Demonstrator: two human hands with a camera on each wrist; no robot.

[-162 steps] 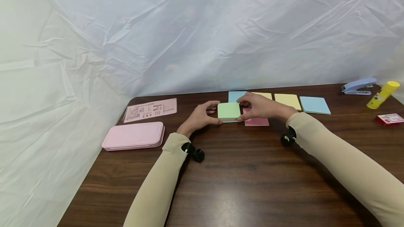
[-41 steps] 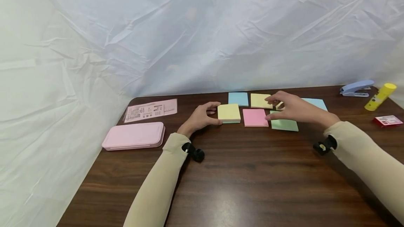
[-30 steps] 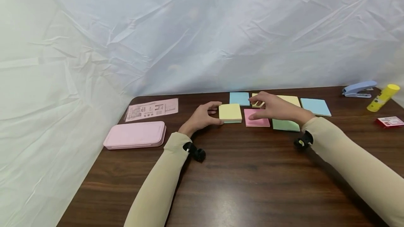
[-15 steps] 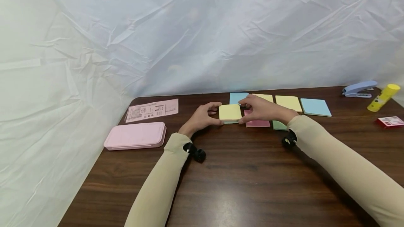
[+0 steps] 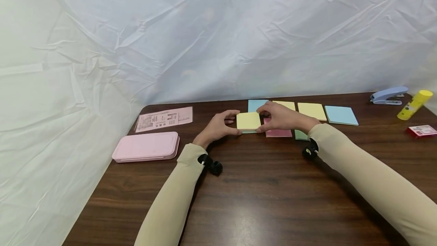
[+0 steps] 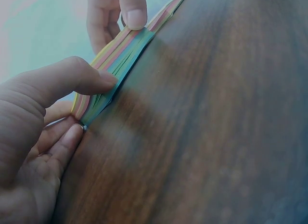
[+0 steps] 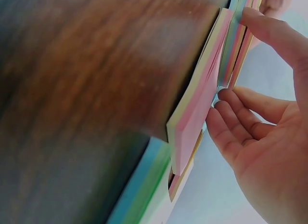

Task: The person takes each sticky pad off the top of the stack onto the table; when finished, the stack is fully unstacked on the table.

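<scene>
So the pad of sticky notes [image 5: 248, 121] sits just left of centre in the head view, flat on the dark wooden tabletop [image 5: 259, 193], with a yellow sheet on top. The left hand [image 5: 218, 125] grips its left edge, thumb and fingers curled round the corner (the left wrist view shows the striped side of the stack [image 6: 115, 65] pinched between thumb and fingertip). The right hand [image 5: 278, 117] comes in from the right and pinches the pad's right edge, thumb low and forefinger on top.

To do this step well, I'd say keep the left hand planted so the stack doesn't slide, and let the right fingertips catch only the single top sheet. In the right wrist view, at the upper right of the frame, the layers [image 7: 211, 103] fan apart a bit, so grabbing two at once looks easy. Peel sideways, low and slow, rather than straight up, so the sheet doesn't curl.

Loose sheets lie just right of the pad: pink [image 5: 278, 133] partly under the right hand, a green corner [image 5: 300, 136] by the wrist, a blue one [image 5: 254, 104] behind, then yellow [image 5: 311, 111] and blue [image 5: 340, 115] further right. Any free spot there seems fine.
</scene>
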